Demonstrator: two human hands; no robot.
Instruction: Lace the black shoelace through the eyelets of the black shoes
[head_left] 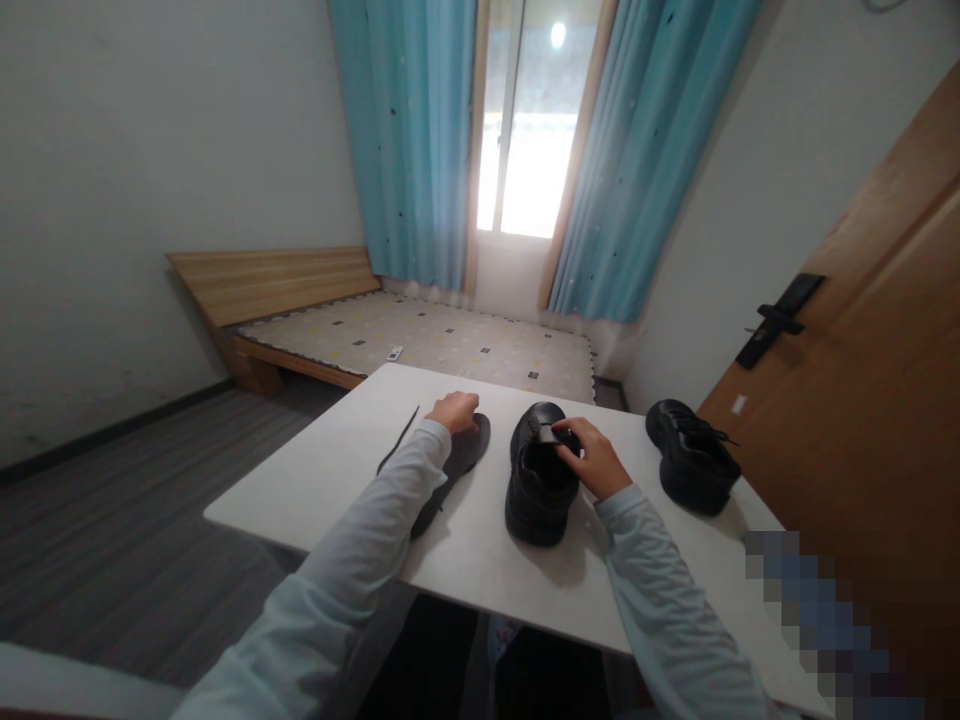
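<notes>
On the white table (322, 480), my left hand (452, 410) is at the upper end of a dark grey insole (469, 450), its fingers bent at the edge. My sleeve covers part of that insole. To its left lies a thin black shoelace (399, 440). My right hand (596, 460) pinches the tongue of a black shoe (536, 510), which stands upright with its heel towards me. This shoe's opening shows between the tongue and the heel. A second black shoe (694, 460), with laces in it, stands to the right of my right hand.
Beyond the table is a wooden bed (285, 275) with a patterned mattress (442, 335) and a small white object (394, 353) on it. Blue curtains (412, 130) frame a bright window (532, 130). A wooden door (862, 350) with a black handle (780, 320) is close on the right.
</notes>
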